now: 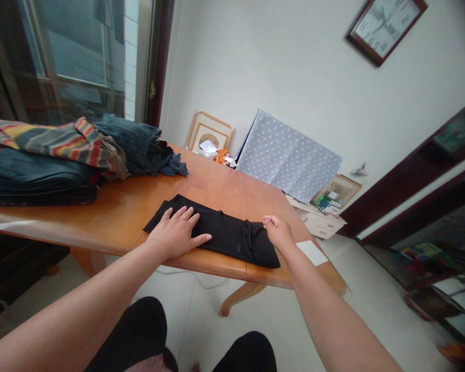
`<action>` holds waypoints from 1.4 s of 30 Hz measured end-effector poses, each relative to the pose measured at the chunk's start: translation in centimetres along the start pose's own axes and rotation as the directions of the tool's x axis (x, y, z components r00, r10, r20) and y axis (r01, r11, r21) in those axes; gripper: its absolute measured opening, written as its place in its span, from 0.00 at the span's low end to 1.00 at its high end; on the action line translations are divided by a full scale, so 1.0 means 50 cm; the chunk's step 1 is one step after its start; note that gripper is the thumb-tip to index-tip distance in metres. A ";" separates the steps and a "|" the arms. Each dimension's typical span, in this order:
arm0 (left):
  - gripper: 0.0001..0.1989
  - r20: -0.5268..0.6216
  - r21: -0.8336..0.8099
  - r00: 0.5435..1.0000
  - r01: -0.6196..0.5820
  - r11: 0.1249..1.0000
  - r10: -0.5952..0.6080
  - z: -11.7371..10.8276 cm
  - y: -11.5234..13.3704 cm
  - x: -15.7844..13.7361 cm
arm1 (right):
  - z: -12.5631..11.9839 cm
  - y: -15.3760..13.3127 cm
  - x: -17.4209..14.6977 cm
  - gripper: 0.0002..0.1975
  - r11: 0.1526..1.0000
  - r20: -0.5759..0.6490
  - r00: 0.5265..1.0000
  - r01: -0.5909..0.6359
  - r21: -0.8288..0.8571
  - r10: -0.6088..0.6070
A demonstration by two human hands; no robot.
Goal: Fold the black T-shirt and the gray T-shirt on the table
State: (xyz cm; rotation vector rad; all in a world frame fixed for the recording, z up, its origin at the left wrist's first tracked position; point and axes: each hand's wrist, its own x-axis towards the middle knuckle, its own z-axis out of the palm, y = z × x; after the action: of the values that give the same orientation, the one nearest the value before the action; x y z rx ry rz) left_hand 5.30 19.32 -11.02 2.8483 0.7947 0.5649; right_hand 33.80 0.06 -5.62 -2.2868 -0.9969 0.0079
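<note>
Along the near edge of the table (203, 178) lay the black cloth (223, 232), its length running from the left hand (174, 233), splayed flat on it, to the curled right hand (278, 232), whose hold was unclear.

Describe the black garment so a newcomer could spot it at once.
On the wooden table, near its front edge, the black garment lies folded, the left hand spread on it, the right hand at one end. Unlike the piled clothes, it lies alone.
</note>
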 end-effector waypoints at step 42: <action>0.46 0.011 0.065 1.000 -0.013 0.998 0.012 0.008 -0.009 0.004 | 0.047 0.058 -0.010 0.29 0.931 0.120 0.990 -0.022 -0.363 0.070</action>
State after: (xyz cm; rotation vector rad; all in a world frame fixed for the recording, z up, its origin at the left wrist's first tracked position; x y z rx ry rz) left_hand 5.39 19.80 -11.42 2.9146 0.8082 0.5345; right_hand 34.74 -0.45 -9.21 -2.6755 -1.0838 -0.0060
